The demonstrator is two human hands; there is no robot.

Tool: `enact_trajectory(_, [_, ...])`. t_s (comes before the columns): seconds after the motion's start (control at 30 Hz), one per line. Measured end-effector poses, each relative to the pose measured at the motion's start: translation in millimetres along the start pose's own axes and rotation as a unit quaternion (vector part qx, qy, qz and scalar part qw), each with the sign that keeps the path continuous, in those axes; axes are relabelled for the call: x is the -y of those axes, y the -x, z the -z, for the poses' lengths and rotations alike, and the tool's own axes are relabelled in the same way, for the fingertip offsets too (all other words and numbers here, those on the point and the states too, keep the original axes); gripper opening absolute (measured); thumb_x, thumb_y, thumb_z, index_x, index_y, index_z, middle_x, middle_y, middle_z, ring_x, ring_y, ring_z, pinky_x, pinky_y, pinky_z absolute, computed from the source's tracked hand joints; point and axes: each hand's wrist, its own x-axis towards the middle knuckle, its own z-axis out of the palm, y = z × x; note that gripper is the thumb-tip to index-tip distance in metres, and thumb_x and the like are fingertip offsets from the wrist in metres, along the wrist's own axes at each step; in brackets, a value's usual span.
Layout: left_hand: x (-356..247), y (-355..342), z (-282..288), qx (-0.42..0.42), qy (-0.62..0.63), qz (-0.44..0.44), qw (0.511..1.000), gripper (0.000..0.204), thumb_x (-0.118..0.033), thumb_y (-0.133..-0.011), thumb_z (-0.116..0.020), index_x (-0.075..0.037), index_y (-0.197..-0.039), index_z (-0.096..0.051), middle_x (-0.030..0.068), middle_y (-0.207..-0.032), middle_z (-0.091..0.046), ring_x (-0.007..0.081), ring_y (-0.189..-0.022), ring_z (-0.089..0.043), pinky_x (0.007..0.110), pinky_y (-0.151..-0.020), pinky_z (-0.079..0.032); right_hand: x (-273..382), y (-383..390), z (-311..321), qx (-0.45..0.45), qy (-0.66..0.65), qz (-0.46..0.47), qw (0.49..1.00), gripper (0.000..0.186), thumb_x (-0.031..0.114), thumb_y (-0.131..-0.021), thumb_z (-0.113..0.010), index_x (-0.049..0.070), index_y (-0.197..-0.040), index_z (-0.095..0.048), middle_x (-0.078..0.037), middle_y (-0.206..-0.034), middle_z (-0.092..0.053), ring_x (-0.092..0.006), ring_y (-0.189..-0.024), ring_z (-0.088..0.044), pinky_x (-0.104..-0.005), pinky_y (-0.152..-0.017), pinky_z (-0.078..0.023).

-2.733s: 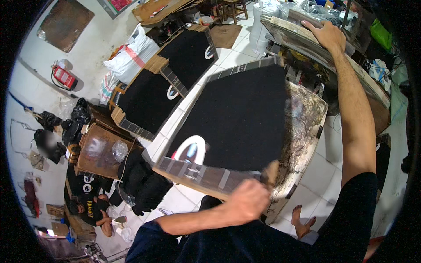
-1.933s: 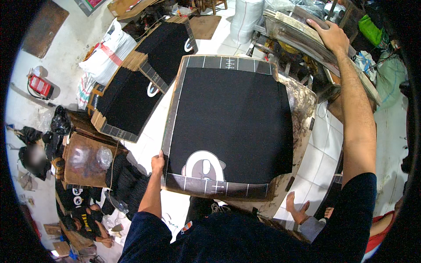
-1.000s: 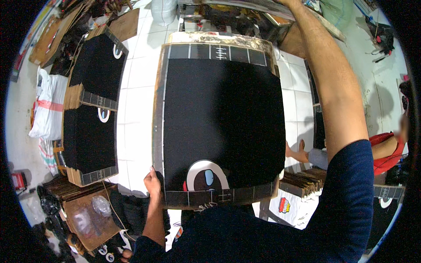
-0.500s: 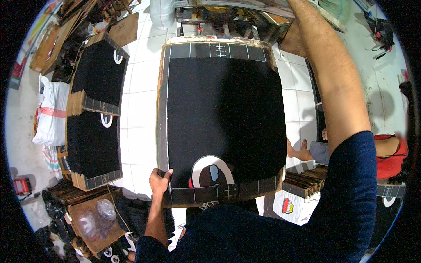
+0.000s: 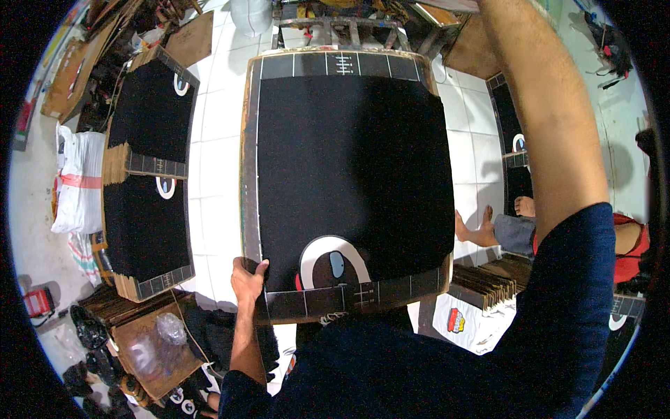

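In front of me lies a board (image 5: pixel 251 153) with dark, white-ruled margins, covered by a black fabric panel (image 5: pixel 349 167). Near its close edge the fabric bears a printed motif (image 5: pixel 367 269) with a white arch, a blue oval and a bit of red. My left hand (image 5: pixel 247 281) grips the board's left edge close to the near corner, thumb on top and fingers partly hidden at the side. My right arm reaches far forward and leaves the picture at the top, so that hand is out of view. A shadow falls across the fabric's right half.
More fabric-covered boards (image 5: pixel 150 227) stand in a row at the left, others (image 5: pixel 516 119) at the right. A person's bare foot (image 5: pixel 477 229) is on the tiles at the right. Stacked boards (image 5: pixel 492 283), a white sack (image 5: pixel 78 188) and a metal rack (image 5: pixel 335 31) surround me.
The board and fabric sit slightly higher and further left in view. My right forearm appears further right, and the pale edge at the top has mostly left the picture. My left hand keeps its grip.
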Motion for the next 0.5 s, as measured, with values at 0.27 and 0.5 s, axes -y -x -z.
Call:
enact_trajectory(0.27, [19.5,-16.3,-23.0,0.005,-0.04,0.023,0.999,0.08,-0.047,-0.073,-0.092,0.009,-0.119,-0.057,0.0281,-0.117,-0.065,0.0424,-0.109,-0.066,0.047,-0.095,-0.053,3.0,-6.0,3.5,-0.02,0.016,-0.003,1.0,0.091,0.089,-0.07,-0.065,0.005,-0.102,-0.081,-0.027,-0.106,-0.075,-0.0387,-0.101,-0.074,-0.045,-0.09,-0.058])
enact_trajectory(0.5, [13.2,-39.2,-25.7,-0.011,-0.078,0.03,0.996,0.072,-0.054,-0.074,-0.087,0.003,-0.111,-0.064,0.0226,-0.117,-0.061,0.0418,-0.109,-0.062,0.052,-0.093,-0.052,-0.5,-6.7,0.8,-0.01,0.023,-0.027,0.999,0.101,0.091,-0.068,-0.063,-0.001,-0.104,-0.078,-0.027,-0.105,-0.075,-0.0385,-0.102,-0.074,-0.0453,-0.091,-0.057])
